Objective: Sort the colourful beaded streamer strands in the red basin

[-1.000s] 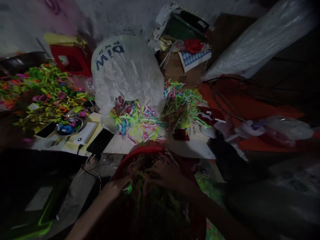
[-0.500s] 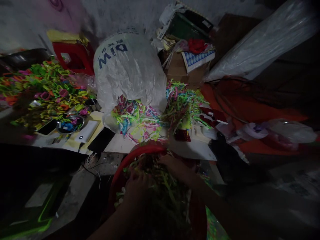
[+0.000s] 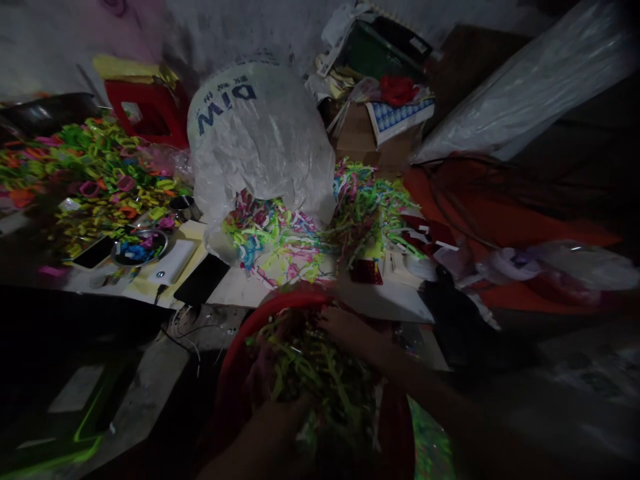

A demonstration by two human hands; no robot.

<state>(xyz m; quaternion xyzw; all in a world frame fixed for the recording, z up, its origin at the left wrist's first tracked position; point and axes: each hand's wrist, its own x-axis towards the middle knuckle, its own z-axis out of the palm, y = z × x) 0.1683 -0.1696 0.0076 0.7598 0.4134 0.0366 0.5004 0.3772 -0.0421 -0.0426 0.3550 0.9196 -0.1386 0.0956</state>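
A red basin (image 3: 260,319) sits low in the middle, full of bright plastic strips (image 3: 320,373), mostly green and yellow. My right hand (image 3: 345,330) lies at the far side of the heap with its fingers curled into the strips. My left hand (image 3: 277,413) comes up from the bottom edge and is dug into the near side of the heap; its fingers are buried and dark.
A big white plastic sack (image 3: 260,133) spills coloured strips (image 3: 275,240) onto a pale board. Two phones (image 3: 203,280), a white power bank (image 3: 173,263) and a small metal bowl (image 3: 140,247) lie to the left. More bright pieces (image 3: 90,173) pile at the far left. Boxes and clutter stand behind.
My left hand has moved from the basin's left rim toward me into the near side of the heap. My right hand has slid to the far edge. The heap looks raised.
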